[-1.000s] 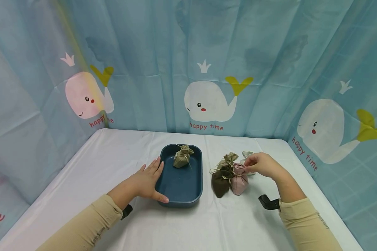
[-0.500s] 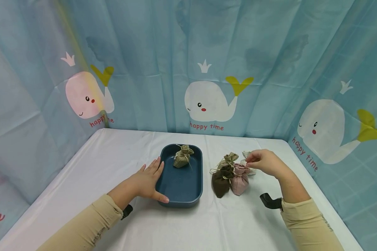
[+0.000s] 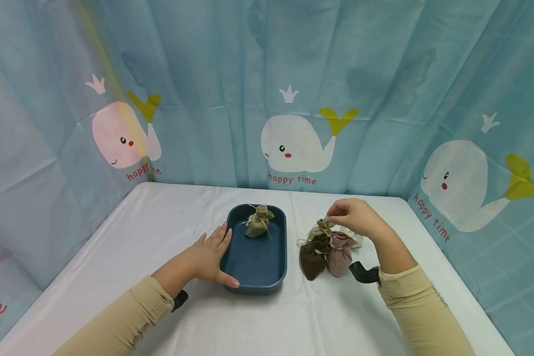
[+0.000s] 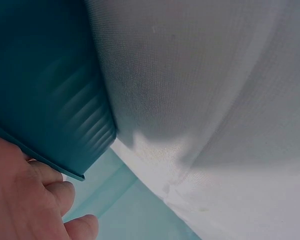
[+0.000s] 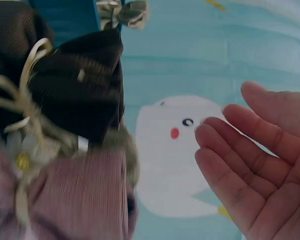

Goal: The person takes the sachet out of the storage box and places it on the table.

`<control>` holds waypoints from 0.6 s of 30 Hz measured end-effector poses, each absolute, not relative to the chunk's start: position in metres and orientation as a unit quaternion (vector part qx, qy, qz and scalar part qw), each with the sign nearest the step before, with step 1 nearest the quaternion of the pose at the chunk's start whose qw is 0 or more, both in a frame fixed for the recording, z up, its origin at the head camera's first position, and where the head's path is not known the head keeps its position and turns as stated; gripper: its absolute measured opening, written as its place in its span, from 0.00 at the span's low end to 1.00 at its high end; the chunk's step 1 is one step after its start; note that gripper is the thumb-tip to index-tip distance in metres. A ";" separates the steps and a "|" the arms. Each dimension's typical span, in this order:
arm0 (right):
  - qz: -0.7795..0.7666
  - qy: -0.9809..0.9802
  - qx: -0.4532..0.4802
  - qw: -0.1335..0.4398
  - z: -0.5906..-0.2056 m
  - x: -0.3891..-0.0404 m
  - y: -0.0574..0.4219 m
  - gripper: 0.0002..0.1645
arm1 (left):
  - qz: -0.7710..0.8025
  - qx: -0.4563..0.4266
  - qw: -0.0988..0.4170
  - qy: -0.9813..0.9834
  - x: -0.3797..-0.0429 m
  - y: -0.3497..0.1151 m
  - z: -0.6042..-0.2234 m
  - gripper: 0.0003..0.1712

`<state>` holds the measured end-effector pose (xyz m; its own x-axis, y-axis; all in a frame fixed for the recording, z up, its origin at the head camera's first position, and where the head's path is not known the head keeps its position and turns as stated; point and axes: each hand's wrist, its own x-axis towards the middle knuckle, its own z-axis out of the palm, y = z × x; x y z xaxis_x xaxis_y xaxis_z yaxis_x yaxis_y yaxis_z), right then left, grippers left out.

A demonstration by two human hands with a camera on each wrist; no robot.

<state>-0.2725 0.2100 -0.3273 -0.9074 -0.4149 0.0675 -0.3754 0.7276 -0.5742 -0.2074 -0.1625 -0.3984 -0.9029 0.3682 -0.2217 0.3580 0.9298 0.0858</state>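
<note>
My left hand [image 3: 206, 257] rests spread along the left side of a dark blue tub [image 3: 255, 264], thumb at its near corner. In the left wrist view its fingers lie at the tub's rim. Inside the tub, toward the back, sits an olive drawstring pouch [image 3: 258, 225]. To the right, a second olive pouch [image 3: 321, 228], a dark brown pouch [image 3: 312, 261], a pink pouch [image 3: 339, 259] and a partly hidden white pouch [image 3: 357, 240] stand bunched together. My right hand [image 3: 358, 217] hovers with fingertips right by the second olive pouch's top; the right wrist view shows loosely bent, bare fingers.
A white cloth covers the table [image 3: 293, 326]. Behind and at both sides hangs a blue curtain [image 3: 231, 148] printed with whales. A black wrist mount [image 3: 364, 273] juts from the right sleeve above the cloth, near the pink pouch.
My right hand has let go of the pink pouch's neck, lifted, and moved left and back to the second olive pouch. My left hand, the tub and the pouch inside have stayed put.
</note>
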 end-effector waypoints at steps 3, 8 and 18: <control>-0.316 0.922 -0.222 0.029 -0.327 -0.279 0.197 0.09 | 0.022 0.186 0.119 0.975 -0.208 -0.162 -0.398 0.77; -0.316 0.921 -0.228 0.013 -0.324 -0.286 0.172 0.07 | 0.023 0.186 0.121 0.975 -0.209 -0.163 -0.399 0.78; -0.322 0.919 -0.229 0.016 -0.338 -0.295 0.111 0.09 | 0.023 0.184 0.126 0.974 -0.212 -0.165 -0.404 0.79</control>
<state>-0.2946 0.1109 -0.3379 -0.8942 -0.4318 0.1185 -0.4114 0.6879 -0.5980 -0.2120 -0.1653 -0.4039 -0.9003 0.3649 -0.2375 0.3535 0.9311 0.0905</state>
